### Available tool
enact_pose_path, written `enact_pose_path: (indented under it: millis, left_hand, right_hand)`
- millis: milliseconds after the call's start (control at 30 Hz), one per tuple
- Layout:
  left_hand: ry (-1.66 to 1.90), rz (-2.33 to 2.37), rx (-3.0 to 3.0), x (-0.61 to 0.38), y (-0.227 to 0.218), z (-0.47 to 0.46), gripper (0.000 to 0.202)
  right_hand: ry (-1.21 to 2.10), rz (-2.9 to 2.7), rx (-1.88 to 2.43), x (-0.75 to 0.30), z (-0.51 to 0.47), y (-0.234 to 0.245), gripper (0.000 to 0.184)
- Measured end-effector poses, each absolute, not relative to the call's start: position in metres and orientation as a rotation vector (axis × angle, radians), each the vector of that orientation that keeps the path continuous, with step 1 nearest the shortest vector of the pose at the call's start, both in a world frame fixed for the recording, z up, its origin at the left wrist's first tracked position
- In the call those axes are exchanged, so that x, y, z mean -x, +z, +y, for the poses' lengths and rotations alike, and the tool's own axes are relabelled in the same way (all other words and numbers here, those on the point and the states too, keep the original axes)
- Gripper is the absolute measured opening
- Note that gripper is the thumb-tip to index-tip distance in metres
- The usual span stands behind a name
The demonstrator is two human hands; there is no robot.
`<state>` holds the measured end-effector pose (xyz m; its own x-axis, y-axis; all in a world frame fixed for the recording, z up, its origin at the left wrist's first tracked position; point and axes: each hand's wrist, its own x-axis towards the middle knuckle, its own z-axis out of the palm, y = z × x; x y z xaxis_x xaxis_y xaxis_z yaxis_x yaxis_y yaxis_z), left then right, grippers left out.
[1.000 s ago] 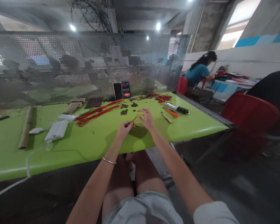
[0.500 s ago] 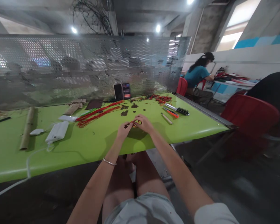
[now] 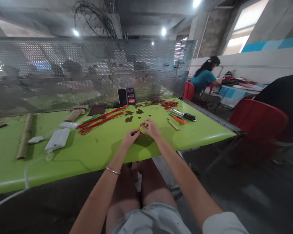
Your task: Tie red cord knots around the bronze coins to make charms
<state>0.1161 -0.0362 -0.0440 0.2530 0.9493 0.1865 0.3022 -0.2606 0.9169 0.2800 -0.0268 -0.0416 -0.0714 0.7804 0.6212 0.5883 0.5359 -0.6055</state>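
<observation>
Just above the front part of the green table (image 3: 107, 148), my left hand (image 3: 131, 137) pinches a red cord (image 3: 140, 127) between thumb and fingers. Slightly higher and to the right, my right hand (image 3: 150, 127) is closed on the same cord, and a short length of it shows between the two hands. Whether a knot or a small piece sits in the cord is too small to make out. Beyond my hands lie several dark round discs like coins (image 3: 129, 119). Long bundles of red cord (image 3: 101, 122) stretch out to their left.
On the right lie a hairbrush (image 3: 189, 116), an orange-handled tool (image 3: 179, 119) and a pale stick-like tool (image 3: 173, 124). Two phones (image 3: 122, 97) lean at a perforated metal screen (image 3: 92, 71). Leftward are a white power bank (image 3: 58, 139) and a bamboo tube (image 3: 25, 138). A co-worker (image 3: 205, 78) sits beyond.
My right hand has drawn slightly up and away from my left, and more red cord shows between them. The view has shifted a little.
</observation>
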Motion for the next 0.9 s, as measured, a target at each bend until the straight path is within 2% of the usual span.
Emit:
enact_pose_path:
  millis: [300,667,900]
  left_hand:
    - [1.166,1.253,-1.553,-0.111,-0.046,-0.029,0.038]
    - [1.305,1.256,-1.435,-0.109,-0.044,-0.029,0.033]
    - [1.431,1.260,-1.313,-0.103,-0.044,-0.025,0.035]
  right_hand:
    - [0.427,-1.827,1.038,-0.277,-0.032,-0.036,0.032]
    - [0.736,-1.957,0.936,-0.272,-0.030,-0.040,0.027]
    - [0.814,-1.941,0.991,-0.268,-0.031,-0.037,0.026]
